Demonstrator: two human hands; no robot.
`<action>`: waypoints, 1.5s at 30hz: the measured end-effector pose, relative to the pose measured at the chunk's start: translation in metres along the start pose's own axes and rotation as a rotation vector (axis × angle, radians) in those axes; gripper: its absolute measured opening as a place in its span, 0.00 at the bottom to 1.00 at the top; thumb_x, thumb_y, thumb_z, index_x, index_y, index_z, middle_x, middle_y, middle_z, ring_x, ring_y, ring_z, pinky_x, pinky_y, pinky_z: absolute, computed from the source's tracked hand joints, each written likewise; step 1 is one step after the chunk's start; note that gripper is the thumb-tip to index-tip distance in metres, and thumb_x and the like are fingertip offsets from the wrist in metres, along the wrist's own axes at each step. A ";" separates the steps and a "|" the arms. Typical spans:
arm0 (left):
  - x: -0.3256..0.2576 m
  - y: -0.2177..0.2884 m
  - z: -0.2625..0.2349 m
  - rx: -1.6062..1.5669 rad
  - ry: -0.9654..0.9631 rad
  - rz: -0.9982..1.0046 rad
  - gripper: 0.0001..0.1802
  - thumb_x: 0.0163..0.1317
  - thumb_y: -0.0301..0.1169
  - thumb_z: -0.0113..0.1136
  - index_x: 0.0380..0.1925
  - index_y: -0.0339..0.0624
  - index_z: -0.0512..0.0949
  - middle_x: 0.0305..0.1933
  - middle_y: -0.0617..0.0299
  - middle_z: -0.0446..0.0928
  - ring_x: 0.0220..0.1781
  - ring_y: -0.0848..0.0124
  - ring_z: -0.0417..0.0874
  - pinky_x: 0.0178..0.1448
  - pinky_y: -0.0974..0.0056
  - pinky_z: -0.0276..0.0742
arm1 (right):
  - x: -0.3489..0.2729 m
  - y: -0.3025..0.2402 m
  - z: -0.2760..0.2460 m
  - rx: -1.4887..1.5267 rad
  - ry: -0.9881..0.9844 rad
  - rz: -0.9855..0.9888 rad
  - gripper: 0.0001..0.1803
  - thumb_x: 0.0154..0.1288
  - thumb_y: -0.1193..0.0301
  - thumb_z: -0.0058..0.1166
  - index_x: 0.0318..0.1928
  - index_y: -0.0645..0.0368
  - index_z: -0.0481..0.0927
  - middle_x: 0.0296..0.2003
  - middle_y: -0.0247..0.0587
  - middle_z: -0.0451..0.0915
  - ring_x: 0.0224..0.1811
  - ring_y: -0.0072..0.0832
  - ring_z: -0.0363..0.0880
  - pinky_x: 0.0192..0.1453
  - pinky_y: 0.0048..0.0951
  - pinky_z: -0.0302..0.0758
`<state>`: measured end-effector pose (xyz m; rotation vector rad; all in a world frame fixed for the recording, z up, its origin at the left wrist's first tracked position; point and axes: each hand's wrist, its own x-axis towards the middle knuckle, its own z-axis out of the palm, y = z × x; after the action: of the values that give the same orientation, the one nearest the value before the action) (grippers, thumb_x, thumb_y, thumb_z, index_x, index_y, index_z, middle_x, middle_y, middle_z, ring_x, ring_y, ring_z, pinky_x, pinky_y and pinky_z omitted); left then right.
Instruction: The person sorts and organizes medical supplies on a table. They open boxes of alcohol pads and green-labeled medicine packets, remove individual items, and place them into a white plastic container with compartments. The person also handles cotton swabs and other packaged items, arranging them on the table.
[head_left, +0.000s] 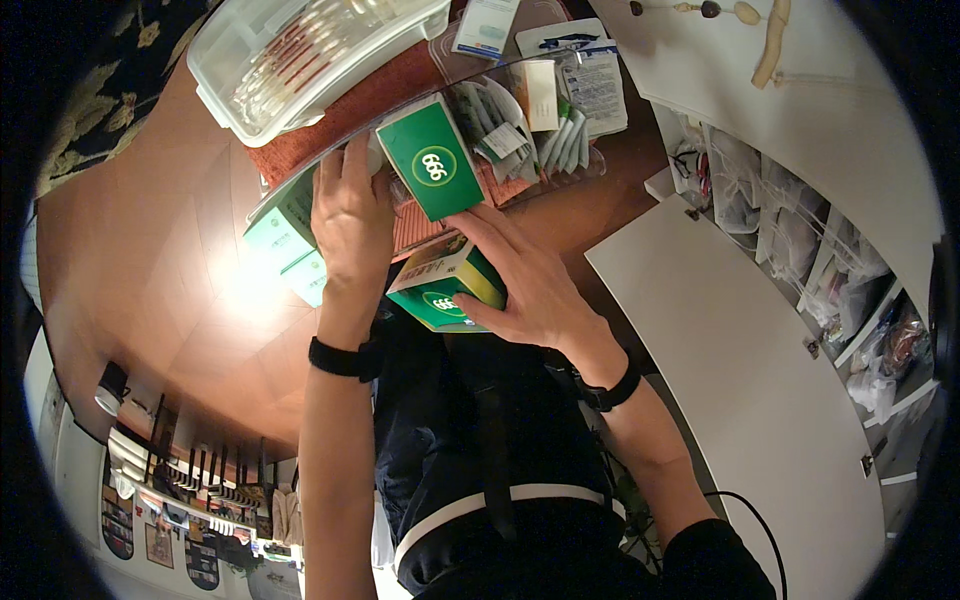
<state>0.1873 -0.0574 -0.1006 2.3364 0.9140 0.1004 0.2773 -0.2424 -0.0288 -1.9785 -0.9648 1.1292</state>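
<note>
Left hand (352, 215) lies flat, fingers spread, pressed on the near edge of a clear plastic bin (500, 150) — holding nothing. Right hand (530, 285) is wrapped round a small green and yellow carton (440, 290), fingers over its top, just below the bin's edge. A 2nd green box w/ a white circle mark (432, 158) stands tilted inside the bin, between the two hands; white and green sachets (510, 135) packed beside it. Pale mint-green boxes (285, 245) sit at the bin's left end, under the left hand's wrist side.

Surface: reddish-brown wood table (170, 270), glossy, w/ a bright lamp glare spot near the mint boxes. A rust-red mat (350, 110) lies under the bin. Empty-looking clear lidded tub (300, 60) at the far side. Right of the table — an open white cabinet door (740, 370) and shelves stuffed w/ plastic bags (800, 240). Black wristbands on both wrists.
</note>
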 end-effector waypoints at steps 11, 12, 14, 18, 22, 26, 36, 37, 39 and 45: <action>-0.026 0.027 -0.044 0.056 0.107 -0.016 0.25 0.51 0.22 0.71 0.53 0.40 0.78 0.41 0.53 0.78 0.45 0.52 0.80 0.50 0.52 0.79 | -0.015 0.004 -0.014 0.030 -0.012 0.052 0.38 0.57 0.64 0.64 0.68 0.55 0.68 0.65 0.50 0.69 0.64 0.51 0.73 0.66 0.46 0.73; -0.031 0.031 -0.050 0.048 0.119 -0.037 0.25 0.51 0.23 0.73 0.51 0.39 0.79 0.40 0.54 0.78 0.44 0.54 0.80 0.48 0.53 0.79 | -0.016 0.004 -0.014 0.042 -0.015 0.054 0.37 0.57 0.64 0.65 0.67 0.55 0.69 0.64 0.50 0.70 0.63 0.51 0.73 0.66 0.45 0.73; -0.036 0.034 -0.060 0.002 0.121 -0.048 0.24 0.50 0.23 0.74 0.50 0.38 0.79 0.39 0.55 0.79 0.43 0.56 0.79 0.47 0.55 0.78 | -0.018 0.001 -0.014 0.075 -0.014 0.052 0.36 0.57 0.63 0.65 0.66 0.56 0.69 0.63 0.51 0.71 0.62 0.51 0.74 0.65 0.45 0.73; -0.047 0.038 -0.078 -0.071 0.116 -0.088 0.23 0.53 0.23 0.74 0.50 0.38 0.80 0.39 0.57 0.79 0.41 0.64 0.76 0.43 0.61 0.76 | -0.019 -0.002 -0.012 0.135 0.003 0.026 0.35 0.57 0.63 0.65 0.64 0.57 0.70 0.62 0.52 0.72 0.60 0.50 0.76 0.64 0.44 0.74; -0.053 0.034 -0.085 -0.092 0.119 -0.120 0.22 0.56 0.24 0.73 0.51 0.37 0.80 0.41 0.56 0.80 0.41 0.66 0.76 0.43 0.62 0.75 | -0.020 -0.002 -0.010 0.159 0.011 -0.001 0.34 0.58 0.62 0.65 0.64 0.57 0.70 0.62 0.52 0.71 0.59 0.49 0.76 0.63 0.44 0.75; -0.049 0.027 -0.079 -0.049 0.102 -0.085 0.23 0.56 0.25 0.74 0.52 0.37 0.80 0.43 0.55 0.80 0.43 0.63 0.77 0.46 0.59 0.75 | -0.019 0.002 -0.008 0.169 0.017 0.005 0.34 0.58 0.63 0.65 0.65 0.57 0.70 0.62 0.52 0.71 0.59 0.48 0.77 0.63 0.43 0.75; -0.021 0.012 -0.019 0.126 0.067 0.167 0.27 0.52 0.19 0.69 0.55 0.40 0.78 0.43 0.53 0.80 0.46 0.51 0.79 0.55 0.51 0.75 | -0.031 0.019 -0.003 0.310 0.073 -0.017 0.34 0.57 0.63 0.66 0.63 0.57 0.72 0.61 0.50 0.72 0.58 0.47 0.77 0.62 0.40 0.75; -0.017 0.009 -0.013 0.143 0.071 0.167 0.27 0.51 0.19 0.69 0.55 0.40 0.78 0.43 0.53 0.79 0.47 0.50 0.78 0.55 0.50 0.75 | -0.033 0.021 -0.004 0.327 0.086 -0.013 0.34 0.57 0.63 0.66 0.63 0.58 0.72 0.61 0.50 0.72 0.58 0.47 0.77 0.62 0.40 0.75; -0.009 0.003 -0.003 0.120 0.022 0.165 0.27 0.52 0.18 0.66 0.55 0.38 0.77 0.42 0.51 0.78 0.48 0.47 0.77 0.54 0.50 0.74 | -0.039 0.023 -0.006 0.360 0.104 0.000 0.34 0.57 0.63 0.66 0.63 0.58 0.72 0.60 0.50 0.72 0.58 0.46 0.77 0.61 0.40 0.75; -0.028 0.023 -0.029 -0.024 0.010 -0.031 0.18 0.64 0.20 0.60 0.55 0.36 0.78 0.48 0.53 0.81 0.49 0.58 0.80 0.53 0.55 0.74 | -0.048 0.025 -0.023 0.522 0.214 -0.047 0.36 0.56 0.62 0.66 0.64 0.60 0.70 0.59 0.52 0.72 0.61 0.49 0.73 0.65 0.43 0.71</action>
<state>0.1717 -0.0731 -0.0604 2.3006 0.9487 0.1097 0.2872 -0.2992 -0.0200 -1.5999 -0.5322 0.9942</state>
